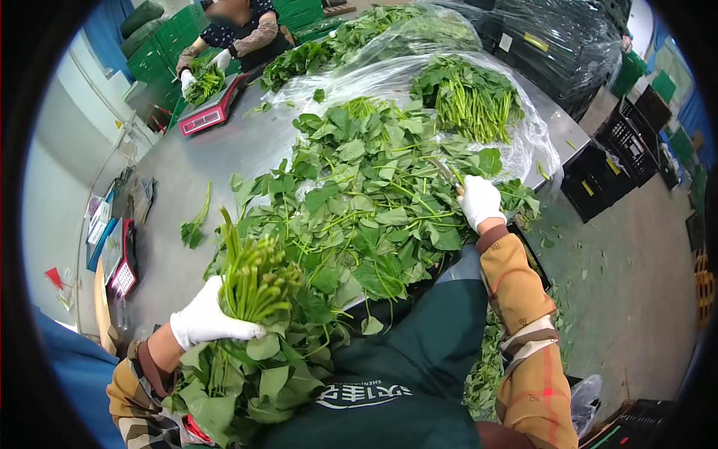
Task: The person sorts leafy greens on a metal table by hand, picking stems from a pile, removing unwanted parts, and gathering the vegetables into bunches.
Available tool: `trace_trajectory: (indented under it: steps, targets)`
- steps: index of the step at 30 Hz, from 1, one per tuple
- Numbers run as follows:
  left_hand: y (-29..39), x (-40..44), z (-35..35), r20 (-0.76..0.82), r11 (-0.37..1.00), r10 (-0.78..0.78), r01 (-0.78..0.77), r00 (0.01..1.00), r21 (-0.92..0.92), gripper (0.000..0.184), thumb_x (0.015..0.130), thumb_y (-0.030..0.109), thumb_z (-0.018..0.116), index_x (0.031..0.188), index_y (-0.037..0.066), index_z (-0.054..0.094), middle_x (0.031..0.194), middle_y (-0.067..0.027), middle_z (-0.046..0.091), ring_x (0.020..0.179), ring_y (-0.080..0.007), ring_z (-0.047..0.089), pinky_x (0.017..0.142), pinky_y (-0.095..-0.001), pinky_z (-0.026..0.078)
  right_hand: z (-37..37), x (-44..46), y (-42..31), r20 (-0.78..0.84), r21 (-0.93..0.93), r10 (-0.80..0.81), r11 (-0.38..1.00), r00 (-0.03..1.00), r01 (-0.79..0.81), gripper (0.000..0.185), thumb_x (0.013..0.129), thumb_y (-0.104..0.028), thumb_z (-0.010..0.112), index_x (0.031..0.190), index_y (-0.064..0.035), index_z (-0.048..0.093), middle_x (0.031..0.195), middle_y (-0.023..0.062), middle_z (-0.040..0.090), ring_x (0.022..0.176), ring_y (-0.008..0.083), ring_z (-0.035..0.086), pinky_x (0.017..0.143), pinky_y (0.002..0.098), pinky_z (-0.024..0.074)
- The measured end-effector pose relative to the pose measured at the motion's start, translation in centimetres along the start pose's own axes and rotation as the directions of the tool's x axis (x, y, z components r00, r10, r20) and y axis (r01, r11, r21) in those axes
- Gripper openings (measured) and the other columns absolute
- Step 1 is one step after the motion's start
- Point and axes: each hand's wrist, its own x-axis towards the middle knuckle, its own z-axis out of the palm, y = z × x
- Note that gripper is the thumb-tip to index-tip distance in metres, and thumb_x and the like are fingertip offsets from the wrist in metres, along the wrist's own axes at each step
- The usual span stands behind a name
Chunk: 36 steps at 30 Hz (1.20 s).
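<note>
- Head view, nearest: a dark green apron point(419, 359) with white print; a forearm in a tan, patterned sleeve point(516, 288) on the right
- The left hand point(213, 318), in a white glove, has its grip closed around a bunch of greens point(258, 284); the cut stems point up and away, and the leaves hang below the hand, beside the apron
- The right hand point(481, 200), also gloved, reaches over the right edge of the heap; its grip is curled closed around a thin tool point(446, 173), too small to tell what kind
- A loose heap of greens point(374, 202) spreads across the middle of the tabletop point(168, 191), between the hands and beyond them; a single sprig point(196, 224) lies apart to the left
- Beyond the heap, a neater pile of greens point(479, 105), stems toward the right hand, lies on clear plastic sheeting point(538, 146); black crates point(591, 179) stand to the right, off the tabletop
- Farthest: a co-worker point(258, 45) holds greens in gloved hands over a red scale point(206, 118); green crates point(153, 63) are stacked behind
</note>
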Motion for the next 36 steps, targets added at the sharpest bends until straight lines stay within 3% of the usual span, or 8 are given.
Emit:
trace_trajectory:
  steps: [3, 7, 12, 16, 20, 28, 33, 36]
  targets:
    - [2.0, 1.2, -0.3, 0.024, 0.999, 0.014, -0.014, 1.0, 0.034, 0.061, 0.065, 0.009, 0.083, 0.118, -0.001, 0.055, 0.091, -0.0028, 0.065, 0.073, -0.0073, 0.058, 0.063, -0.0242, 0.05, -0.6, 1.1, 1.8, 0.158, 0.334, 0.096, 0.931, 0.983, -0.145, 0.028, 0.08, -0.029, 0.066, 0.091, -0.0033, 0.063, 0.09, 0.021, 0.066, 0.086, 0.0397, 0.063, 0.078, 0.0454, 0.0495]
    - [3.3, 4.1, 0.8, 0.033, 0.964, 0.263, -0.264, 0.964, 0.019, 0.069, 0.065, 0.013, 0.084, 0.124, 0.0, 0.052, 0.102, -0.0043, 0.063, 0.087, -0.0094, 0.057, 0.075, -0.0271, 0.05, -3.7, -1.5, 4.4, -0.074, 0.571, 0.254, 0.804, 0.964, -0.168, 0.036, 0.082, -0.028, 0.064, 0.106, -0.0026, 0.055, 0.09, 0.0251, 0.065, 0.086, 0.0407, 0.064, 0.076, 0.0454, 0.0496]
    - [6.4, 10.0, 4.4, 0.208, 0.99, 0.131, -0.14, 0.969, 0.029, 0.061, 0.069, 0.017, 0.083, 0.121, 0.001, 0.057, 0.102, -0.0029, 0.064, 0.089, -0.0086, 0.055, 0.08, -0.027, 0.047, -8.9, -6.7, 5.5, -0.13, 0.713, 0.433, 0.666, 0.892, -0.219, 0.028, 0.087, -0.024, 0.068, 0.098, -0.0002, 0.058, 0.083, 0.0093, 0.064, 0.072, 0.0155, 0.058, 0.068, 0.0304, 0.0475]
    - [9.4, 14.4, 9.8, 0.3, 0.996, -0.001, -0.025, 0.954, 0.082, 0.052, 0.073, 0.024, 0.081, 0.116, 0.004, 0.061, 0.095, -0.0007, 0.065, 0.085, -0.0075, 0.055, 0.079, -0.0254, 0.046, -13.2, -12.0, 1.3, -0.11, 0.987, 0.483, 0.155, 0.869, 0.039, 0.015, 0.092, -0.012, 0.06, 0.102, -0.0007, 0.058, 0.082, 0.0035, 0.062, 0.07, 0.0076, 0.056, 0.064, 0.0222, 0.0453]
    - [6.4, 21.7, 15.0, 0.543, 0.975, 0.093, 0.033, 0.835, -0.218, 0.059, 0.075, 0.009, 0.077, 0.127, 0.004, 0.05, 0.094, -0.0041, 0.064, 0.077, -0.0082, 0.059, 0.069, -0.0241, 0.051, -14.3, -17.6, -0.6, -0.359, 0.822, 0.319, 0.554, 0.877, 0.134, 0.023, 0.081, -0.002, 0.069, 0.102, -0.0013, 0.06, 0.078, 0.0051, 0.061, 0.067, 0.0089, 0.058, 0.062, 0.0227, 0.0475]
    - [6.8, 22.7, 22.5, 0.677, 0.983, 0.08, 0.054, 0.732, -0.174, 0.045, 0.076, 0.009, 0.079, 0.115, 0.003, 0.059, 0.094, -0.0022, 0.066, 0.074, -0.0068, 0.06, 0.064, -0.022, 0.05, -12.3, -20.6, 2.2, -0.328, 0.655, 0.26, 0.755, 0.908, 0.02, 0.032, 0.067, -0.002, 0.075, 0.096, -0.0091, 0.063, 0.076, 0.0056, 0.065, 0.061, 0.0235, 0.063, 0.058, 0.0281, 0.0499]
    - [7.5, 22.4, 24.0, 0.689, 0.94, -0.233, 0.34, 0.687, -0.021, 0.089, 0.073, 0.003, 0.08, 0.141, -0.004, 0.024, 0.11, -0.0125, 0.063, 0.091, -0.0141, 0.064, 0.08, -0.0296, 0.055, -12.8, -21.5, 3.1, -0.26, 0.583, 0.235, 0.811, 0.937, -0.042, 0.032, 0.062, -0.011, 0.08, 0.086, -0.0095, 0.06, 0.067, 0.0066, 0.058, 0.057, 0.0275, 0.058, 0.051, 0.0335, 0.0455]
    - [7.7, 22.6, 24.5, 0.694, 0.951, -0.267, 0.3, 0.668, 0.078, 0.086, 0.074, 0.005, 0.08, 0.14, -0.004, 0.027, 0.113, -0.0135, 0.063, 0.096, -0.0147, 0.063, 0.084, -0.0308, 0.053, -12.7, -21.6, 3.4, -0.324, 0.516, 0.201, 0.857, 0.924, -0.006, 0.03, 0.063, -0.016, 0.08, 0.082, -0.0093, 0.057, 0.064, 0.0077, 0.053, 0.054, 0.0289, 0.055, 0.049, 0.0359, 0.0431]
